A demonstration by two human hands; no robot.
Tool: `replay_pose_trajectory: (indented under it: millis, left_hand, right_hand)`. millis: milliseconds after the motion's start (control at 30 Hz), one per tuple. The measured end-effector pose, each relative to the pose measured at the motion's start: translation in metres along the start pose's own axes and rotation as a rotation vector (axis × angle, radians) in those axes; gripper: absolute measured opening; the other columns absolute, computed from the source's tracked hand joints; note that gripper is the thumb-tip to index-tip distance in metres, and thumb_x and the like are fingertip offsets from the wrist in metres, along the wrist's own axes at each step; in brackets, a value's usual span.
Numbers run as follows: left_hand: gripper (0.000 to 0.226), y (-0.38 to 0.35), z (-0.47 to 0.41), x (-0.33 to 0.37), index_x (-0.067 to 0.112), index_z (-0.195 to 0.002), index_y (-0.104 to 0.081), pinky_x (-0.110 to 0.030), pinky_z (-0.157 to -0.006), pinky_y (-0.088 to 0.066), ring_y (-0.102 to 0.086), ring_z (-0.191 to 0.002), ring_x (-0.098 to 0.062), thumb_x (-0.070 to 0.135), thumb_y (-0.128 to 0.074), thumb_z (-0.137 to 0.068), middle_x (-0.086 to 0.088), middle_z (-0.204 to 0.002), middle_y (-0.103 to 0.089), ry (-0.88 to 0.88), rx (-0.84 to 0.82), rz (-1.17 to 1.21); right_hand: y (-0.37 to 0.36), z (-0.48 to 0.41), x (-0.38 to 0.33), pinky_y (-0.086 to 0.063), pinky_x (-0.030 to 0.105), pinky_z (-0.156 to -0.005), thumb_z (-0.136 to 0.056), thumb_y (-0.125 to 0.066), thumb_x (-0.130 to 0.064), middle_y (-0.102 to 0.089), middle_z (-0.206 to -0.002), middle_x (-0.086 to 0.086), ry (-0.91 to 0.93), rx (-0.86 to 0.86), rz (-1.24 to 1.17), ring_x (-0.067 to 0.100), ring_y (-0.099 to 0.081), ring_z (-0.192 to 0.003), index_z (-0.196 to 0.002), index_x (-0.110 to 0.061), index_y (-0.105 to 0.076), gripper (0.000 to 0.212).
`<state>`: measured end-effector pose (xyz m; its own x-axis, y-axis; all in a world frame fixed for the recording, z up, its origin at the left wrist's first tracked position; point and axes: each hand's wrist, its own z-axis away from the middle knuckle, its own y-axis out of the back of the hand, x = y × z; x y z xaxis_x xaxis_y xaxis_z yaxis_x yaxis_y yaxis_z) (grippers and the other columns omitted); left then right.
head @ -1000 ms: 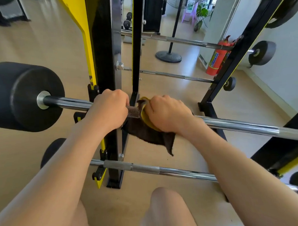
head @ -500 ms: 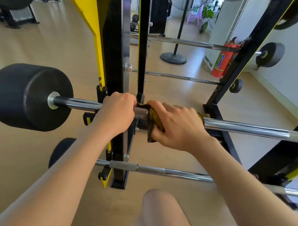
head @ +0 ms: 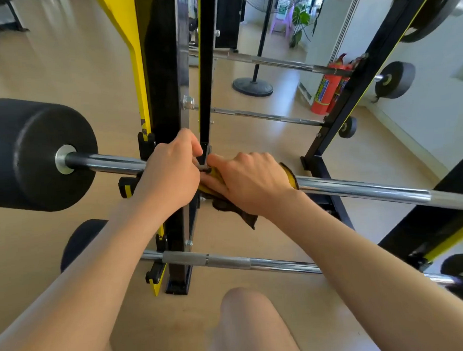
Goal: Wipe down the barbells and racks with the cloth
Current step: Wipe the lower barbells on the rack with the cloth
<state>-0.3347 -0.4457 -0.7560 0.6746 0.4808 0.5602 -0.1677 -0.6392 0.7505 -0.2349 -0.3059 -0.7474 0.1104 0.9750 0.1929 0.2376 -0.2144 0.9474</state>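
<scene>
The barbell shaft (head: 358,189) runs across the view from 9 o'clock to 4 o'clock and crosses the rack upright (head: 165,72). The left hand (head: 169,175) is curled over the bare shaft at the upright. The right hand (head: 249,182) is clamped round the shaft through the cloth (head: 287,174). The hands touch. The exposed shaft extends toward 4 o'clock from the right hand, the nearer one.

Shaft: smooth chrome cylinder. Cloth: soft, yellow face, dark backing, one corner hanging. End weight (head: 33,154), 9 o'clock: matte black drum.

Single head view — wide-angle, facing forward and down, close above left hand (head: 169,175) and right hand (head: 252,185) on barbell (head: 358,189).
</scene>
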Motion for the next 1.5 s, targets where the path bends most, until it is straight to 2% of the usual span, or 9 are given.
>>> replay_pose_trajectory:
  millis: [200, 333, 433, 633, 767, 967, 1167, 1333, 1500]
  left_hand:
    - [0.024, -0.002, 0.002, 0.001, 0.012, -0.118, -0.063, -0.042, -0.089, -0.061, -0.068, -0.097, -0.023, -0.003, -0.058, -0.100, -0.007, -0.104, -0.070, -0.018, 0.072, 0.041]
    - [0.023, 0.005, 0.005, 0.000, 0.011, -0.116, -0.061, -0.029, -0.076, -0.060, -0.069, -0.090, -0.016, -0.004, -0.057, -0.099, -0.003, -0.100, -0.070, -0.073, 0.134, 0.063]
    - [0.019, 0.019, 0.007, 0.001, 0.013, -0.106, -0.063, -0.027, -0.066, -0.052, -0.062, -0.079, -0.014, 0.000, -0.051, -0.099, -0.001, -0.091, -0.066, -0.180, 0.240, -0.044]
    - [0.022, 0.034, 0.005, -0.020, 0.014, -0.100, -0.070, -0.030, -0.072, -0.046, -0.061, -0.076, -0.016, 0.010, -0.048, -0.100, -0.001, -0.088, -0.069, -0.053, 0.385, -0.073]
    - [0.023, 0.031, 0.003, -0.031, 0.016, -0.101, -0.072, -0.026, -0.074, -0.051, -0.068, -0.086, -0.016, 0.001, -0.054, -0.101, 0.000, -0.093, -0.072, 0.026, 0.375, 0.018]
    - [0.030, 0.038, 0.005, -0.039, 0.017, -0.093, -0.072, -0.051, -0.091, -0.058, -0.070, -0.088, -0.019, -0.005, -0.053, -0.099, 0.000, -0.090, -0.072, 0.142, 0.395, 0.144]
    - [0.024, 0.043, 0.007, -0.043, 0.013, -0.101, -0.073, -0.036, -0.080, -0.057, -0.069, -0.088, -0.019, -0.003, -0.056, -0.098, -0.004, -0.093, -0.071, 0.239, 0.386, 0.139]
    - [0.019, 0.041, 0.006, -0.035, 0.012, -0.097, -0.068, -0.016, -0.068, -0.041, -0.063, -0.086, -0.017, -0.001, -0.055, -0.098, -0.002, -0.090, -0.066, 0.225, 0.414, 0.105]
    - [0.023, 0.035, 0.004, -0.018, 0.020, -0.087, -0.059, -0.046, -0.085, -0.053, -0.058, -0.084, -0.018, 0.000, -0.052, -0.096, 0.001, -0.085, -0.060, 0.196, 0.522, 0.034]
  right_hand:
    - [-0.001, -0.011, -0.004, -0.030, 0.030, -0.052, -0.110, -0.028, -0.051, -0.049, -0.070, -0.004, -0.322, -0.001, -0.188, 0.014, -0.051, -0.061, -0.080, -0.024, -0.048, 0.045]
    - [0.008, -0.044, 0.006, -0.041, 0.036, -0.079, -0.105, -0.044, -0.033, -0.052, -0.083, 0.000, -0.574, -0.366, -0.431, 0.020, -0.051, -0.075, -0.103, -0.019, -0.058, 0.020]
    - [0.012, -0.063, -0.015, -0.045, 0.036, -0.074, -0.105, -0.047, -0.031, -0.061, -0.092, 0.004, -0.521, -0.280, -0.497, 0.024, -0.059, -0.080, -0.103, -0.017, -0.059, 0.019]
    - [-0.033, -0.028, -0.095, -0.044, 0.042, -0.076, -0.106, -0.042, -0.032, -0.063, -0.096, 0.004, -0.153, 0.305, -0.080, 0.027, -0.058, -0.083, -0.116, -0.015, -0.060, 0.027]
    - [-0.033, -0.020, -0.062, -0.047, 0.038, -0.068, -0.109, -0.046, -0.035, -0.059, -0.101, 0.006, 0.041, 0.182, 0.076, 0.025, -0.058, -0.081, -0.139, -0.012, -0.048, 0.038]
    - [-0.010, -0.051, -0.062, -0.022, 0.028, -0.047, -0.111, -0.027, -0.052, -0.043, -0.063, -0.008, -0.098, 0.109, -0.078, 0.016, -0.045, -0.052, -0.087, -0.025, -0.046, 0.041]
    - [-0.005, -0.050, -0.083, -0.047, 0.036, -0.068, -0.107, -0.039, -0.038, -0.058, -0.075, -0.004, -0.466, 0.075, -0.287, 0.025, -0.062, -0.073, -0.091, -0.023, -0.056, 0.028]
    - [-0.036, 0.001, -0.098, -0.030, 0.052, -0.115, -0.101, -0.034, -0.027, -0.048, -0.142, 0.012, -0.173, 0.186, -0.063, 0.035, -0.044, -0.129, -0.159, -0.017, -0.033, 0.059]
    - [-0.026, -0.014, -0.101, -0.034, 0.052, -0.111, -0.099, -0.039, -0.020, -0.046, -0.140, 0.017, -0.054, 0.090, 0.036, 0.037, -0.046, -0.125, -0.158, -0.007, -0.026, 0.062]
